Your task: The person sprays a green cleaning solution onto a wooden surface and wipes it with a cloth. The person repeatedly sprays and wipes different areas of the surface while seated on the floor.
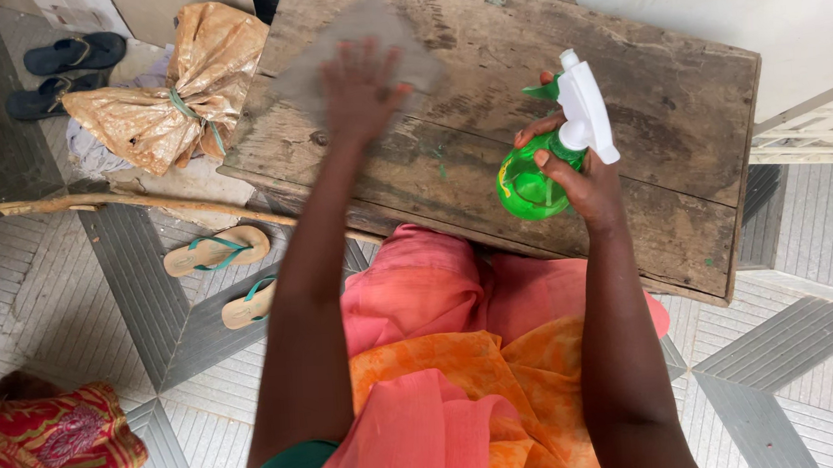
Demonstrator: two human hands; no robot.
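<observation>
Hands at work over a worn wooden table (678,102), seen from above by the person who owns them. The left hand (361,88) lies flat with fingers spread, pressing down on a grey cloth (365,30) near the far left part of the tabletop; hand and cloth are blurred. The right hand (581,171) is closed around a green spray bottle (529,181) with a white trigger head, held upright above the right half of the table, with the nozzle turned toward the left hand. The fingers wrap the neck of the bottle, and it cannot be told whether the trigger is being squeezed. The tabletop is made of rough, dark-stained planks and looks scuffed and streaked. The person's lap, in pink and orange fabric (463,356), sits against the near edge of the table. On the patterned tile floor (790,356) to the left, a crumpled brown bag (176,85) tied with green string rests just beside the table's corner. A long wooden stick (125,202) lies on the floor in front of the bag. A pair of tan flip-flops (217,251) with green straps sits nearer the person, and a pair of dark sandals (68,55) lies at the top left. A piece of red patterned cloth (44,449) shows at the bottom left corner.
</observation>
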